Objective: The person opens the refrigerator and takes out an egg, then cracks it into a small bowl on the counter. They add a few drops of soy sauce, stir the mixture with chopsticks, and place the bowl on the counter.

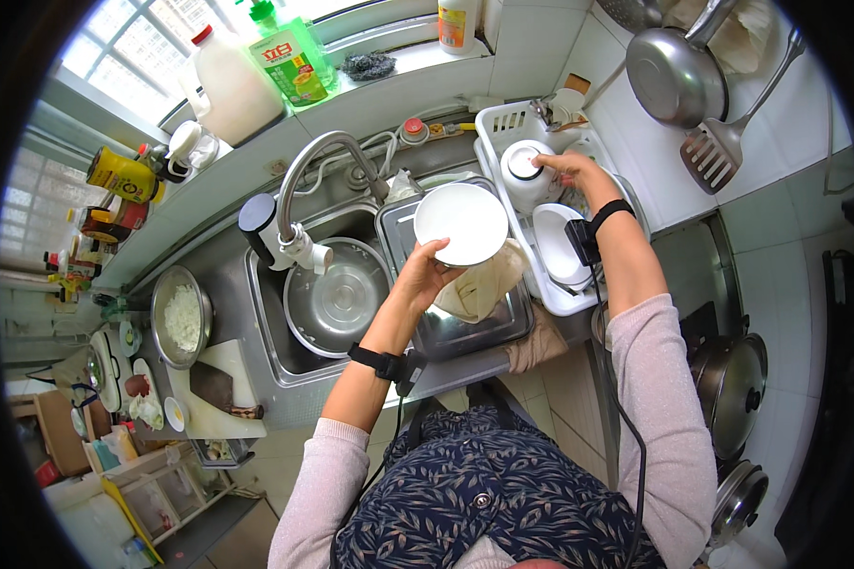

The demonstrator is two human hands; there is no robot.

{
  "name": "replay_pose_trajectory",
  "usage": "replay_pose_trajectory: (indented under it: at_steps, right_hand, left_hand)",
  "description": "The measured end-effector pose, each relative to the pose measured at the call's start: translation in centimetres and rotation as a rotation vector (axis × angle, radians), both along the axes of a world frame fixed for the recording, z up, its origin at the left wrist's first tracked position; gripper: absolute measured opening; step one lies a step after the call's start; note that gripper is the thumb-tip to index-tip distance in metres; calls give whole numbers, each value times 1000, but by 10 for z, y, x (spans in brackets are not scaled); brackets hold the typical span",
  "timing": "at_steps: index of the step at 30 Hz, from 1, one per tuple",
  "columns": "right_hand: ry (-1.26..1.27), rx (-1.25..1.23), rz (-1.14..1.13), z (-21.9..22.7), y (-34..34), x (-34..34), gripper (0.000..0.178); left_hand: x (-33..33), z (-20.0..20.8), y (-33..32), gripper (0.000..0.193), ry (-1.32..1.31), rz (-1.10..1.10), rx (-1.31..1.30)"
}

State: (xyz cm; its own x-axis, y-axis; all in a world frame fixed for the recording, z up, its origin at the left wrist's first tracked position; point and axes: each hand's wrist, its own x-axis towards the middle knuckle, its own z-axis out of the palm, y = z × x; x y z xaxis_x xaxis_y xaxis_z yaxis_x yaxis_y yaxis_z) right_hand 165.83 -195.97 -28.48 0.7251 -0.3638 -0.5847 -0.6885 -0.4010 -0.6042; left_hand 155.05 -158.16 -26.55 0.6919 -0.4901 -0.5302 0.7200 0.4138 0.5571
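Observation:
My left hand [424, 278] grips the near edge of a round white dish [461, 220], thumb on top. It is held above a metal tray [503, 318] and a pale cloth [484, 284] lying there. On the right, my right hand [579, 176] reaches into a white dish rack [576, 302]. Its thumb and fingers close on the top of a rounded white vessel [525, 186] with a thin dark ring; the fingertips are partly hidden. Below that hand, a white bowl [556, 242] leans in the rack.
A curved faucet [327, 142] arches over the sink, where a metal pot [340, 296] sits. Left of it are a bowl of shredded white food [182, 318] and a cutting board [228, 379] with a cleaver. Bottles line the windowsill; a pan [677, 78] and slotted spatula [714, 156] hang right.

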Motion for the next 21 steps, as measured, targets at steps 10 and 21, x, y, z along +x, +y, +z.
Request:
replay_pose_trajectory:
  at_steps: [10, 21]
  right_hand:
    - [-97, 104, -61, 0, -1, -3, 74]
    - [-114, 7, 78, 27, 3, -5, 61]
  left_hand:
    - [0, 3, 1, 57, -16, 13, 47]
    - [9, -13, -20, 61, -2, 7, 105]
